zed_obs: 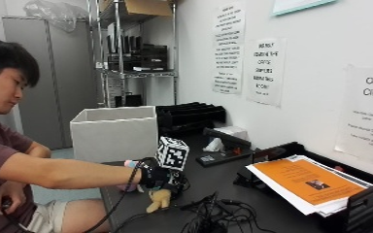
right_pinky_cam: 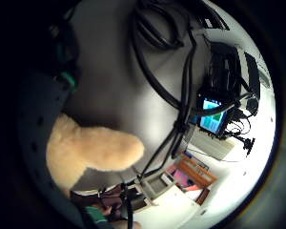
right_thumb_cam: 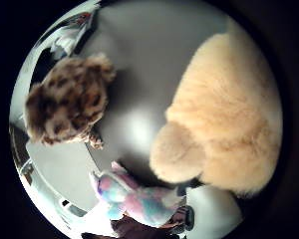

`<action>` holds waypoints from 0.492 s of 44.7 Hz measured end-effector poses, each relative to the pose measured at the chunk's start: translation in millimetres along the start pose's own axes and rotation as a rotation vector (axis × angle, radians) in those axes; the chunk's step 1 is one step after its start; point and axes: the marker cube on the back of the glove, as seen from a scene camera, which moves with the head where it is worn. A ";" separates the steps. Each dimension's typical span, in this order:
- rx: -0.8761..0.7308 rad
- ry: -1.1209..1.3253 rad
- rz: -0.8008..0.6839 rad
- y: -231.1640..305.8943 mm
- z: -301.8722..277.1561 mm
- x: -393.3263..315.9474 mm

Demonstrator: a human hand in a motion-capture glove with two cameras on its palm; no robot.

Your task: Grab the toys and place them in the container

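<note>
My gloved right hand (zed_obs: 155, 177) grips a cream plush toy (zed_obs: 159, 199), which hangs just under it over the dark table (zed_obs: 238, 204). The same cream toy (right_thumb_cam: 224, 119) fills much of the thumb side palm view, and one of its limbs (right_pinky_cam: 93, 150) shows in the little finger side palm view. A leopard-spotted plush toy (right_thumb_cam: 67, 102) and a pastel pink-and-blue plush toy (right_thumb_cam: 134, 199) lie on the table beneath the palm. The container, a pale fabric box (zed_obs: 115, 132), stands behind the hand at the table's far left end.
A tangle of black cables (zed_obs: 212, 218) lies on the table close to the hand. A black paper tray with orange sheets (zed_obs: 309, 183) sits at the right. Black stacked trays (zed_obs: 190, 114) and a long black item (zed_obs: 225, 144) stand along the wall.
</note>
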 end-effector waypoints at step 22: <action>0.011 -0.105 -0.093 20.3 -72.0 -28.8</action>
